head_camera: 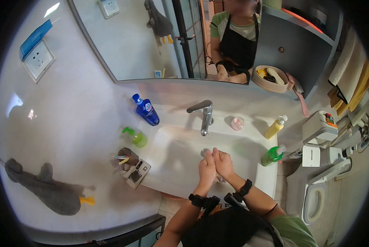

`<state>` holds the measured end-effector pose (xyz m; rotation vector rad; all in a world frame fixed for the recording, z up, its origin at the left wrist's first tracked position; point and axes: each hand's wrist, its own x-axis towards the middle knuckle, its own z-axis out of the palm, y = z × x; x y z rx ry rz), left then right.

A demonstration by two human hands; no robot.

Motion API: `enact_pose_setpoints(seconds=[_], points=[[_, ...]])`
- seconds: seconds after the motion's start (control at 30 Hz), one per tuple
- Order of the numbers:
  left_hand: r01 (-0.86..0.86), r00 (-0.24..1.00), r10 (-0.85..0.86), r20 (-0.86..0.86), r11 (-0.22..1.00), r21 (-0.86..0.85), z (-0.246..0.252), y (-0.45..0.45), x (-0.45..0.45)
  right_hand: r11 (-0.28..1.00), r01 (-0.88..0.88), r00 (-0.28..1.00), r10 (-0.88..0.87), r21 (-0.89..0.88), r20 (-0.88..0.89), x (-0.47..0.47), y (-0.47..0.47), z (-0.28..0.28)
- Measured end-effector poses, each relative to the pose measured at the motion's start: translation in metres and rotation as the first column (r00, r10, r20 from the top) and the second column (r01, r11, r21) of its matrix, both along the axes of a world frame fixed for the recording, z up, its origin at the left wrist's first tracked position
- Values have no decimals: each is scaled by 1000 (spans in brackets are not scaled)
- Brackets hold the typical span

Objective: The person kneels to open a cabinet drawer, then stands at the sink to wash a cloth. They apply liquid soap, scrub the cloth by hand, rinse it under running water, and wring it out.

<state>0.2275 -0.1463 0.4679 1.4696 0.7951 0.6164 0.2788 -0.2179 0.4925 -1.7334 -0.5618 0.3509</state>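
Observation:
My left hand (206, 170) and my right hand (224, 163) are pressed together over the white washbasin (172, 160), fingers curled and thumbs side by side. A small crumpled pale thing (219, 179) shows just below them, between the wrists; its kind is unclear. Whether my fingers close on it is hidden. Just beyond my thumbs lies the round drain (204, 152). The chrome faucet (206, 119) rises at the back of the basin, with no water stream visible.
On the left rim stand a blue pump bottle (148, 112), a green soap dispenser (139, 139), a toothbrush cup (128, 156) and a phone (138, 173). Right are a pink-filled jar (237, 123), a yellow bottle (274, 129) and a green bottle (271, 156). A mirror (135, 46) hangs behind; a toilet (314, 200) stands right.

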Motion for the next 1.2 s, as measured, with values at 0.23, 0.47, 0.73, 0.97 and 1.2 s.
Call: enact_pose_setpoints(seconds=[0.23, 0.47, 0.73, 0.97, 1.2], points=[[49, 997, -62, -55, 976, -212, -9, 10, -10, 987, -120, 992, 124, -109, 29, -8, 7, -7], [111, 990, -67, 122, 910, -400, -4, 27, -14, 991, -90, 965, 111, -96, 237, -13, 22, -14], [22, 1000, -26, -16, 969, -244, -4, 25, -6, 992, -77, 970, 98, -99, 224, -1, 23, -3], [61, 997, -48, 54, 954, -294, -27, 30, -6, 973, -176, 910, 219, -151, 353, -5, 24, -11], [23, 992, 15, 127, 956, -294, -11, 29, -16, 987, -146, 936, 158, -62, 315, -11, 24, -22]])
